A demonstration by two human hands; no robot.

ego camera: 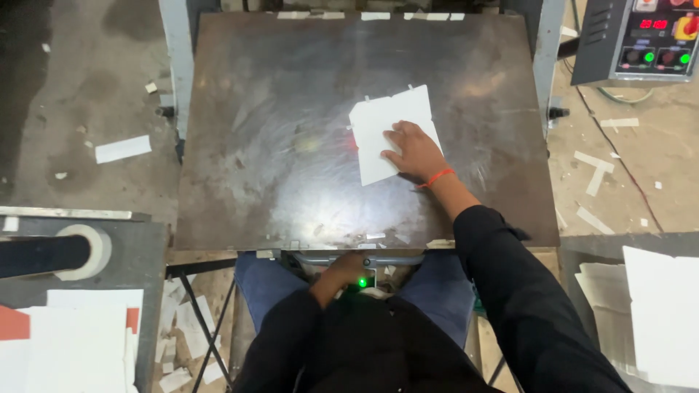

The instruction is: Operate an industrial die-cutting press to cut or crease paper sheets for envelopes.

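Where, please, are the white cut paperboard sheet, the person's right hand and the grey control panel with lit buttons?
white cut paperboard sheet (378, 138): head view, bare left half.
right hand (413, 151): head view, back of the hand, resting on the sheet.
grey control panel (641, 40): head view, dark face.

Left hand (348, 268) half hidden under the metal plate's (291, 167) front edge (fingers unseen)

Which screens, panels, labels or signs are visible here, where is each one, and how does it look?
Grey control panel, top right corner: slanted box with red digit display, green lamps, a red button on yellow.
Small green indicator light, under the dark metal plate's near edge, beside the left hand.
No packages or signs visible.
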